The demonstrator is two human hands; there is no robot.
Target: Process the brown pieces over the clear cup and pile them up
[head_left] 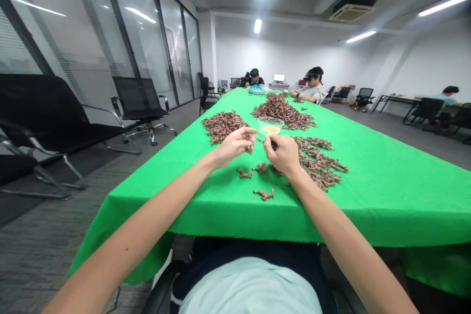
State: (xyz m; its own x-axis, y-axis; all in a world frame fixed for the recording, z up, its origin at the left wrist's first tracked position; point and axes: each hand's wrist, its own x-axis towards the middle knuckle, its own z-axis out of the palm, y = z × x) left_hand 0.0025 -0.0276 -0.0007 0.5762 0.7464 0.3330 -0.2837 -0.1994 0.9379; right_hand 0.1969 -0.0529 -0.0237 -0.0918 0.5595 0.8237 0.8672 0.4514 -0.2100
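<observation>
My right hand (284, 153) is closed around a thin metal tool (259, 141), whose narrow tip points left; its exact kind cannot be made out. Facing it is my left hand (234, 146), its fingers loosely bent and apart, with nothing visible in them. Just beyond both hands stands a clear plastic bowl (271, 126) with small pale-yellow bits in it. Nearer to me a few brown, knobbly, root-like pieces lie loose, among them one piece (264, 195) close to the front edge. A spread of similar pieces (322, 162) lies right of my right hand.
A green cloth (386, 181) covers the long table. Heaps of brown pieces lie at left (224, 125) and farther back (283, 112). A blue bag (256, 89) sits at the far end. Two people sit along the table, another at right. Black chairs (142, 103) line the left side.
</observation>
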